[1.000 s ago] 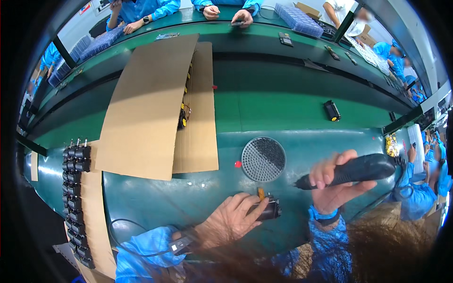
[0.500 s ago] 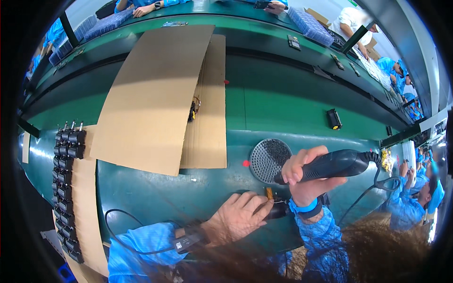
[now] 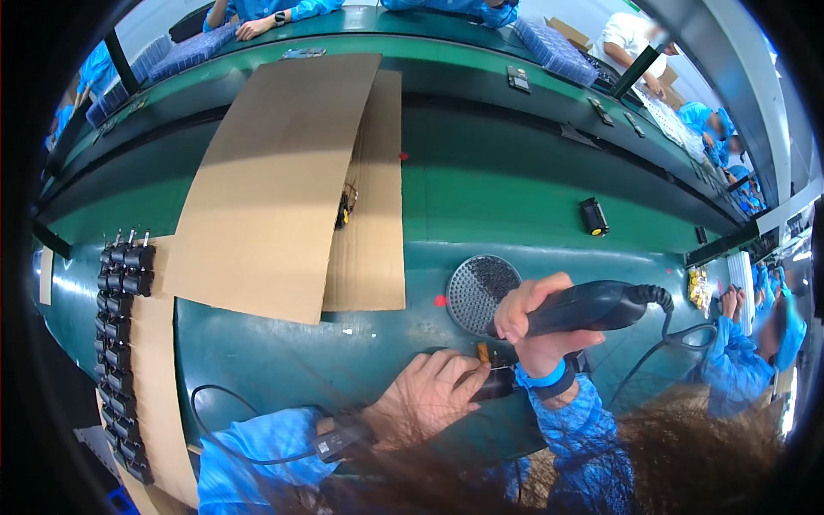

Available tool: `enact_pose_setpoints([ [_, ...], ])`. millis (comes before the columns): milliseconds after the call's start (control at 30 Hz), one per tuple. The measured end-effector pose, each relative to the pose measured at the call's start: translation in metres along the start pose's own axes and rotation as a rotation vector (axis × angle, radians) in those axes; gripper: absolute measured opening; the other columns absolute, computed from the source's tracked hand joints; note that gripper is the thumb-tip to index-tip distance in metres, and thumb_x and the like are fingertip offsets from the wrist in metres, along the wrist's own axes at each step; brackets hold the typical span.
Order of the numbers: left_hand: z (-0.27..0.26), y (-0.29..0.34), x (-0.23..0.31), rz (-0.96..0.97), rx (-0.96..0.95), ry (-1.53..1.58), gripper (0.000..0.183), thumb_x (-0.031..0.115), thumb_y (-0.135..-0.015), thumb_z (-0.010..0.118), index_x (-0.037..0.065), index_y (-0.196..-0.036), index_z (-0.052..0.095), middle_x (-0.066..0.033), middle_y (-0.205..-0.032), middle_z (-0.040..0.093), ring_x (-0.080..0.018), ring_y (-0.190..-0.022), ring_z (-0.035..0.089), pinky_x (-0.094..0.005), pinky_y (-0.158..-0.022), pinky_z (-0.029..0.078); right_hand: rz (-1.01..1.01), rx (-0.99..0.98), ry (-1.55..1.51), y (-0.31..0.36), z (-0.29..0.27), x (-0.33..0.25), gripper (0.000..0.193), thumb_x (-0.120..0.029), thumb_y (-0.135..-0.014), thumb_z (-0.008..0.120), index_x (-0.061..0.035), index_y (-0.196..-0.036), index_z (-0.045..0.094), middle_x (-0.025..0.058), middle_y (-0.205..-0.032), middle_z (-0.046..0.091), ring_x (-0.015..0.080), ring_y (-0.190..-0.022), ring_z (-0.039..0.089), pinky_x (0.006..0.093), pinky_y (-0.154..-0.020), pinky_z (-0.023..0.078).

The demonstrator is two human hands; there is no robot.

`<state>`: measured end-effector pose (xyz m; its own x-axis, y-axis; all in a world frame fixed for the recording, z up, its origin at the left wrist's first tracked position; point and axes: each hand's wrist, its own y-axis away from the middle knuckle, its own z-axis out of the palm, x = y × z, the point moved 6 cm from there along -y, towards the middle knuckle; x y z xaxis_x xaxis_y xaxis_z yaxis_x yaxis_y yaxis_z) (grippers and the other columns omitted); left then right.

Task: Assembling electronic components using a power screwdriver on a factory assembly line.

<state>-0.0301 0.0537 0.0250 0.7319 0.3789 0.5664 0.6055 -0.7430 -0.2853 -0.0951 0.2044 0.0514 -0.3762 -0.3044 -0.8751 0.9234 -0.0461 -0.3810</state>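
My right hand (image 3: 539,322) is wrapped round a black electric screwdriver (image 3: 592,307) with a coiled cord at its back end. Its front end points left, at the near edge of a round perforated dish (image 3: 463,311) with small dark screws (image 3: 496,276) in it; my fingers hide the tip. Close to the table's near side, my left hand (image 3: 425,395) has its fingers closed on a black housing (image 3: 495,384). An amber strip (image 3: 483,353) sticks up by those fingertips. The right wrist and sleeve cover part of the housing.
Large cardboard sheets (image 3: 266,197) lean at centre left. Several black units (image 3: 116,343) stand in a row on cardboard (image 3: 159,378) at far left. A black part with a yellow end (image 3: 593,217) lies at back right. A cable (image 3: 193,403) loops by my left sleeve. Co-workers sit around.
The whole view has shifted slightly. My right hand and the screwdriver have moved a little left and nearer, relative to the dish. The left hand keeps its hold on the housing.
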Motion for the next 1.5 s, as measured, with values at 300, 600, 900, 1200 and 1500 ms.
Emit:
enact_pose_setpoints([
  [300,-0.003,0.0,0.001,0.004,-0.001,-0.021,0.057,0.031,-0.082,0.081,0.007,-0.13,0.06,-0.0052,-0.122,0.057,-0.0235,-0.11,0.057,-0.0372,-0.091,0.048,-0.197,0.031,-0.252,0.01,-0.006,-0.067,0.087,-0.092,-0.081,0.043,-0.0063,-0.099,0.047,0.0043,-0.063,0.052,0.0159,-0.048,0.05,0.0319,-0.042,0.044],
  [600,-0.004,-0.001,0.002,0.009,-0.001,0.0,0.056,0.029,-0.082,0.081,0.006,-0.129,0.061,-0.0051,-0.123,0.057,-0.0238,-0.111,0.057,-0.0371,-0.091,0.048,-0.13,-0.082,-0.268,0.037,-0.003,-0.058,0.089,-0.088,-0.082,0.05,-0.0014,-0.1,0.051,0.0096,-0.067,0.055,0.0186,-0.052,0.053,0.0338,-0.046,0.048],
  [900,-0.006,-0.001,0.001,0.015,-0.009,0.008,0.054,0.029,-0.082,0.081,0.006,-0.127,0.061,-0.0053,-0.123,0.057,-0.0233,-0.111,0.057,-0.0368,-0.091,0.048,-0.086,-0.028,-0.245,0.041,-0.001,-0.049,0.09,-0.088,-0.078,0.057,-0.0005,-0.101,0.052,0.0106,-0.068,0.056,0.0196,-0.056,0.055,0.0348,-0.05,0.049],
  [1200,-0.008,-0.002,0.0,-0.007,-0.034,0.006,0.055,0.032,-0.086,0.077,0.006,-0.131,0.059,-0.0056,-0.125,0.056,-0.0235,-0.115,0.055,-0.0374,-0.094,0.046,-0.127,-0.182,-0.293,0.045,-0.005,-0.035,0.092,-0.086,-0.074,0.062,0.0008,-0.101,0.053,0.0105,-0.068,0.057,0.0196,-0.057,0.056,0.0347,-0.051,0.049],
  [1500,-0.004,0.003,0.0,0.015,-0.019,-0.01,0.056,0.029,-0.086,0.076,0.006,-0.133,0.057,-0.0063,-0.127,0.055,-0.0239,-0.115,0.055,-0.0385,-0.094,0.046,-0.154,-0.314,-0.193,0.044,0.001,-0.044,0.088,-0.086,-0.078,0.059,-0.0013,-0.099,0.052,0.0078,-0.067,0.056,0.0194,-0.055,0.055,0.0351,-0.049,0.049],
])
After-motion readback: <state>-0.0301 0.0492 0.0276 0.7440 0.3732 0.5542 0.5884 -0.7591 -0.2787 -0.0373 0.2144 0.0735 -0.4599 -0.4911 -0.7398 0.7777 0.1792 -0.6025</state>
